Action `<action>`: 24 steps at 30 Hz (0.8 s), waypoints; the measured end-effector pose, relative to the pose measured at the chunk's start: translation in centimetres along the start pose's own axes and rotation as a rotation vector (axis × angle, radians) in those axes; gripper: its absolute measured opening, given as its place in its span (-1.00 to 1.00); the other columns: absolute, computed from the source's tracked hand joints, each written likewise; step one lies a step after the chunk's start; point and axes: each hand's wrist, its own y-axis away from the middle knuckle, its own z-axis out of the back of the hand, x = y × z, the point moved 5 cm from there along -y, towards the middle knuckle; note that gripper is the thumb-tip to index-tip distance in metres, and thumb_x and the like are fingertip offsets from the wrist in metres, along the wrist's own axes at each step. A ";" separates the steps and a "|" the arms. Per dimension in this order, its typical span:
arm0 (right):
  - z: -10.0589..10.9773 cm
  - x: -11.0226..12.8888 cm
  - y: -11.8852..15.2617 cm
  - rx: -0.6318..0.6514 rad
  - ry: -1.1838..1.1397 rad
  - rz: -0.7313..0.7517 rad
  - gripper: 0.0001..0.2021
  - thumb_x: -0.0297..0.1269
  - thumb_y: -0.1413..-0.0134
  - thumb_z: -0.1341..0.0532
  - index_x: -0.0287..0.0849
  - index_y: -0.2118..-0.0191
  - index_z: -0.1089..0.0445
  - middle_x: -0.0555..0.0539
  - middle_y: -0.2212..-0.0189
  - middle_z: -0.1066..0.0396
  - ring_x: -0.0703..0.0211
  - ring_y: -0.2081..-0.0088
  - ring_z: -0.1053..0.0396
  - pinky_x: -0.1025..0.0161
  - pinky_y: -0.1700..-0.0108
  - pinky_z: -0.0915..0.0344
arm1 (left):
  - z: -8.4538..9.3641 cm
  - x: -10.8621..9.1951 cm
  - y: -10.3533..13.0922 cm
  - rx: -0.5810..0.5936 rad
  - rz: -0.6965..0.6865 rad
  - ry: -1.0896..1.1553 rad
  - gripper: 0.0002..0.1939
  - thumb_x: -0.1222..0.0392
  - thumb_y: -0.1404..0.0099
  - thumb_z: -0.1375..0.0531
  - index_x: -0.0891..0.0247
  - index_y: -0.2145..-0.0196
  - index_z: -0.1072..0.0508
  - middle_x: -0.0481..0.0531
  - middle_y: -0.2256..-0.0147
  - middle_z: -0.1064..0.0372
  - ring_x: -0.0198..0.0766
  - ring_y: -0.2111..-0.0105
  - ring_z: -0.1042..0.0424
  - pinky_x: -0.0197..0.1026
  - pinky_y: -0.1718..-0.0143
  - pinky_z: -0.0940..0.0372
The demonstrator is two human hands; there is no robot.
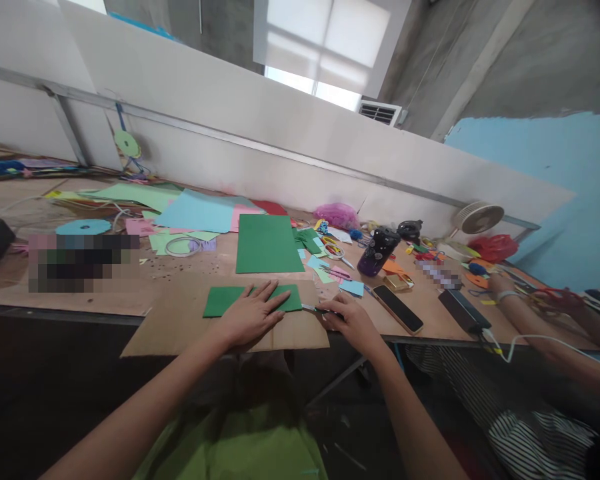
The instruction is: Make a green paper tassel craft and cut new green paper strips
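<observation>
My left hand (255, 312) lies flat with its fingers stretched out, pressing on a narrow strip of green paper (217, 301), which looks folded. My right hand (350, 320) is closed around a craft knife (309, 307). The thin blade points left and meets the right end of the green strip; most of the handle is hidden in my fingers. Under the strip lies a piece of brown cardboard (165, 327) that reaches over the table's front edge. A larger green sheet (270, 243) rests flat just beyond it.
Coloured paper sheets (195, 212) and a tape roll (184, 247) lie left of centre. To the right are a dark tumbler (377, 251), a phone (397, 309), a power bank (463, 311) with a white cable, and scattered paper scraps. Another person's hands (503, 287) work at the far right.
</observation>
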 end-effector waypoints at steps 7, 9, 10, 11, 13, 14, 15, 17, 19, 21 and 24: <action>-0.4 1.1 -0.3 0.030 0.059 0.018 -0.73 -0.42 -0.24 -0.17 0.00 0.03 -0.49 -0.05 0.24 -0.33 0.13 0.17 -0.36 0.26 0.13 -0.25 | 0.0 0.0 0.0 0.009 0.005 0.004 -0.46 -0.11 -0.47 0.16 -0.07 -0.36 0.00 0.07 -0.40 0.32 -0.07 -0.39 0.28 0.19 -0.31 0.24; -0.7 1.5 -0.5 0.036 0.098 0.027 -0.73 -0.40 -0.25 -0.17 0.03 0.02 -0.48 -0.06 0.21 -0.34 0.14 0.16 -0.37 0.27 0.14 -0.25 | 0.0 0.0 0.1 0.013 0.005 0.012 -0.48 -0.07 -0.48 0.16 -0.09 -0.35 -0.02 0.05 -0.41 0.31 -0.07 -0.39 0.27 0.19 -0.31 0.23; -0.9 1.7 -0.6 0.039 0.115 0.032 -0.73 -0.39 -0.25 -0.17 0.04 0.01 -0.48 -0.06 0.19 -0.35 0.14 0.15 -0.37 0.28 0.14 -0.25 | 0.0 0.0 0.1 0.014 0.005 0.014 -0.48 -0.05 -0.48 0.16 -0.10 -0.35 -0.03 0.04 -0.41 0.30 -0.08 -0.39 0.26 0.19 -0.31 0.23; -1.1 1.9 -0.6 0.042 0.129 0.038 -0.73 -0.39 -0.25 -0.17 0.04 0.01 -0.48 -0.06 0.18 -0.36 0.14 0.15 -0.38 0.28 0.15 -0.25 | 0.1 0.0 0.1 0.016 0.003 0.013 -0.49 -0.04 -0.49 0.16 -0.10 -0.35 -0.03 0.03 -0.41 0.30 -0.08 -0.39 0.26 0.18 -0.31 0.22; -1.4 2.4 -0.8 0.042 0.146 0.055 -0.73 -0.39 -0.26 -0.16 0.05 0.01 -0.47 -0.05 0.17 -0.38 0.15 0.14 -0.38 0.30 0.15 -0.25 | 0.1 0.1 0.1 0.017 0.000 0.006 -0.49 -0.01 -0.49 0.16 -0.09 -0.35 -0.04 0.02 -0.41 0.30 -0.09 -0.39 0.26 0.17 -0.31 0.22; -1.5 2.6 -0.8 0.038 0.156 0.062 -0.73 -0.39 -0.26 -0.16 0.04 0.01 -0.47 -0.05 0.17 -0.39 0.15 0.13 -0.39 0.30 0.14 -0.25 | 0.1 0.1 0.1 0.017 -0.001 0.002 -0.49 0.00 -0.49 0.16 -0.09 -0.35 -0.04 0.02 -0.41 0.30 -0.10 -0.39 0.26 0.16 -0.31 0.22; -1.5 2.8 -0.9 0.034 0.167 0.067 -0.73 -0.40 -0.25 -0.16 0.04 0.01 -0.47 -0.05 0.18 -0.39 0.15 0.13 -0.39 0.30 0.14 -0.25 | 0.1 0.1 0.1 0.017 -0.002 0.000 -0.49 0.01 -0.49 0.16 -0.08 -0.35 -0.04 0.02 -0.41 0.29 -0.10 -0.39 0.25 0.16 -0.31 0.22; -1.6 3.0 -0.9 0.025 0.196 0.070 -0.73 -0.40 -0.25 -0.16 0.03 0.02 -0.48 -0.05 0.19 -0.40 0.15 0.13 -0.39 0.31 0.15 -0.26 | 0.1 0.1 0.1 0.019 0.001 0.001 -0.49 0.03 -0.48 0.16 -0.07 -0.35 -0.05 0.01 -0.41 0.30 -0.10 -0.39 0.25 0.15 -0.31 0.22; -1.7 3.1 -0.9 0.021 0.219 0.076 -0.73 -0.40 -0.25 -0.16 0.03 0.02 -0.48 -0.05 0.19 -0.40 0.15 0.13 -0.39 0.31 0.16 -0.26 | 0.0 0.1 0.1 0.018 0.007 0.008 -0.49 0.04 -0.48 0.15 -0.08 -0.34 -0.06 0.00 -0.41 0.30 -0.08 -0.39 0.25 0.15 -0.31 0.22; -1.7 3.2 -0.9 0.019 0.233 0.092 -0.73 -0.40 -0.25 -0.17 0.03 0.02 -0.48 -0.06 0.20 -0.41 0.15 0.13 -0.39 0.30 0.15 -0.26 | 0.0 0.1 0.0 0.017 0.010 0.011 -0.49 0.03 -0.48 0.15 -0.09 -0.34 -0.06 -0.02 -0.41 0.29 -0.08 -0.39 0.24 0.15 -0.31 0.23; -2.0 3.6 -0.9 0.016 0.248 0.117 -0.75 -0.39 -0.26 -0.17 0.00 0.03 -0.49 -0.06 0.23 -0.40 0.14 0.15 -0.38 0.29 0.15 -0.26 | -0.1 0.2 0.0 0.016 0.011 0.007 -0.49 0.03 -0.48 0.14 -0.10 -0.34 -0.04 0.00 -0.41 0.30 -0.08 -0.39 0.25 0.16 -0.31 0.22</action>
